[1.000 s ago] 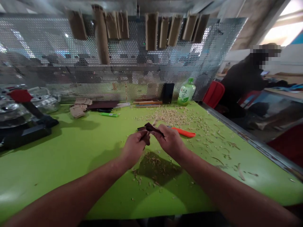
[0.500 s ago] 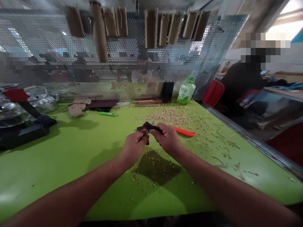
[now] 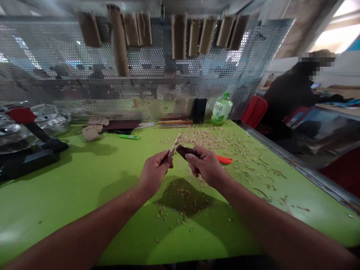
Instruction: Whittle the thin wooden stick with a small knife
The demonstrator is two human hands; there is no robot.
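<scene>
2 things are held up over the green bench point(image 3: 70, 187): the left hand point(image 3: 155, 168) is closed round the low end of a thin, pale stick point(image 3: 174, 145), maybe so its top pokes out free, and the right hand point(image 3: 207, 165) grasps a dark brown block point(image 3: 184, 150), perhaps so it won't slip. The stick is just beside the block, and I cannot tell if they touch. Pale curls point(image 3: 202, 138) lie about, and an orange tool point(image 3: 224, 159) rests behind the right hand, maybe to be near.
</scene>
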